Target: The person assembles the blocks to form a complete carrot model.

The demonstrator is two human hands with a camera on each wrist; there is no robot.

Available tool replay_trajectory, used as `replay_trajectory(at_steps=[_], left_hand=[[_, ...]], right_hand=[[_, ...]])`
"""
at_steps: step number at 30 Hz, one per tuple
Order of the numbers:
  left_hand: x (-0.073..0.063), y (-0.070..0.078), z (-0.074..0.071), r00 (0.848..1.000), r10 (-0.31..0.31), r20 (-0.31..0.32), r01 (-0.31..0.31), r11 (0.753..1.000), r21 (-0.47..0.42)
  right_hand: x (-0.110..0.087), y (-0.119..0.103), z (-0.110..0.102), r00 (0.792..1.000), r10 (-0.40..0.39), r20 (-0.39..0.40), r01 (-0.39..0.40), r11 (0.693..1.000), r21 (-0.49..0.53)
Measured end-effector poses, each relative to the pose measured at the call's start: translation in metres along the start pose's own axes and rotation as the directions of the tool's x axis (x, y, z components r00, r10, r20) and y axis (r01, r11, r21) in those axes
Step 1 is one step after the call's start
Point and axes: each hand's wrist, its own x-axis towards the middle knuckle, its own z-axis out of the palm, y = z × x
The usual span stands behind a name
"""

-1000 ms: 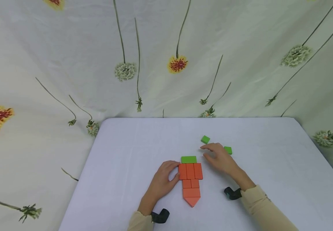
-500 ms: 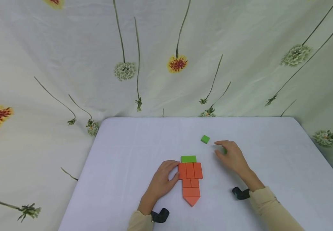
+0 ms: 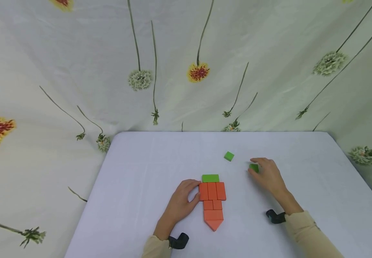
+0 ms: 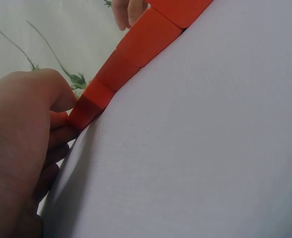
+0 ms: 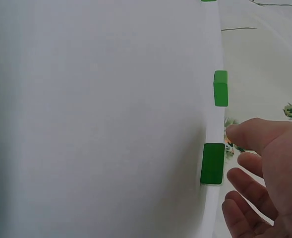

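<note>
In the head view, several orange blocks (image 3: 212, 191) lie flat against one another, with a pointed orange block (image 3: 214, 224) at the near end and a green rectangular block (image 3: 210, 178) at the far end. My left hand (image 3: 180, 204) holds the left side of the widest orange row, thumb and index finger at its corners. Farther right, my right hand (image 3: 269, 175) spreads thumb and fingers around a small green block (image 3: 254, 167). The right wrist view shows that green block (image 5: 212, 163) just beyond the fingertips, apparently untouched.
Another small green block (image 3: 229, 156) lies farther back on the white table (image 3: 147, 157). Behind the table hangs a flower-printed cloth (image 3: 173, 43). A black wrist camera (image 3: 179, 241) is on the left wrist, another black camera (image 3: 275, 216) on the right.
My right hand has moved to the right, from near the farther green block to the other small green block, which now shows between thumb and fingers. The left hand has stayed in place.
</note>
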Motion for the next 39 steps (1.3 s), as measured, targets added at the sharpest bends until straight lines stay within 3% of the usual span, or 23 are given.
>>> replay_trajectory(at_steps=[18,27,33,39], left_hand=[[-0.001,0.001,0.000,1.000,-0.014,-0.001,0.014,1.000,0.012],[0.000,0.002,-0.001,1.000,-0.018,0.004,0.018,1.000,0.005],[-0.001,0.002,-0.001,1.000,-0.025,0.009,0.025,1.000,0.000],[-0.001,0.002,-0.001,1.000,-0.023,0.009,0.023,1.000,0.002]], right_hand=[[-0.008,0.009,0.001,0.994,0.105,0.036,-0.105,0.994,-0.012],[-0.002,0.004,0.003,0.997,0.076,0.014,-0.076,0.997,0.001],[0.002,-0.008,0.007,0.996,0.080,0.042,-0.080,0.997,0.012],[0.006,-0.016,0.012,0.999,0.017,0.048,-0.019,0.999,0.031]])
